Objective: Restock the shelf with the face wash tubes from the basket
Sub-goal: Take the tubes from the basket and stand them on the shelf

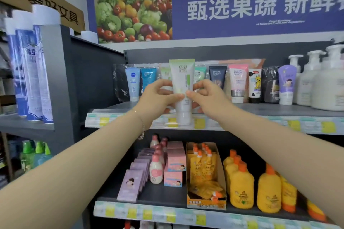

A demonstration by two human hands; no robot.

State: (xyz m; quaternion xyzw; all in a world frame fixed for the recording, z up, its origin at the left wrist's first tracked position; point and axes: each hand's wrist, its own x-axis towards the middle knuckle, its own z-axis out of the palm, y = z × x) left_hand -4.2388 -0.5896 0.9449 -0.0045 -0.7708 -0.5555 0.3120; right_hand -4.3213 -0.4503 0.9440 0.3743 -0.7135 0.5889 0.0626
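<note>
At the upper shelf [279,111] front: face wash tube [182,87] held upright, cap down, crimp up, level with the shelf edge; not yet set down.
Left hand [156,98]: thumb and fingers pinch the tube's left side at mid-body; arm stretched forward.
Right hand [208,96]: thumb and fingertips pinch the opposite side; arm likewise extended.
Reason for hold: judged to keep the label outward and the tube plumb for standing on its cap.
Likely slot: row of tubes [236,82] behind, by the green ones.
Basket: not in view.
</note>
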